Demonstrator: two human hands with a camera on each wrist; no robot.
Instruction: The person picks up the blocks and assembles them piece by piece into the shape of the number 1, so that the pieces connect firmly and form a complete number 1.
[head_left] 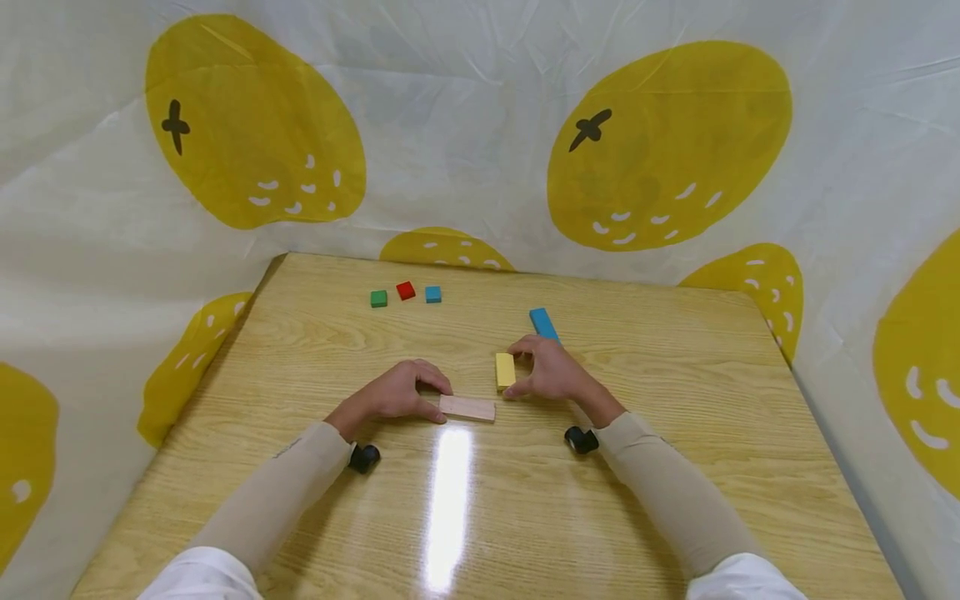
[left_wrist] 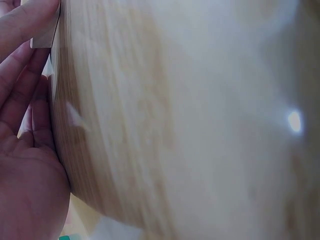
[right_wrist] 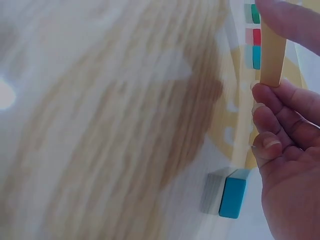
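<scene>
My left hand (head_left: 401,392) pinches the left end of a plain wooden block (head_left: 468,407), which lies lengthwise across the middle of the table. In the left wrist view only a pale corner of that block (left_wrist: 44,40) shows between thumb and fingers. A yellow block (head_left: 506,371) stands just beyond the wooden block's right end, apart from it. My right hand (head_left: 551,371) holds it between thumb and index finger, and the right wrist view shows the yellow block (right_wrist: 272,57) spanning the two. Behind the right hand lies a long blue block (head_left: 543,323), partly hidden by it.
Near the table's back edge sit a small green block (head_left: 378,298), a red block (head_left: 406,291) and a small blue block (head_left: 432,294) in a row. A cloth (head_left: 450,125) printed with yellow fruit hangs around the wooden table (head_left: 337,533).
</scene>
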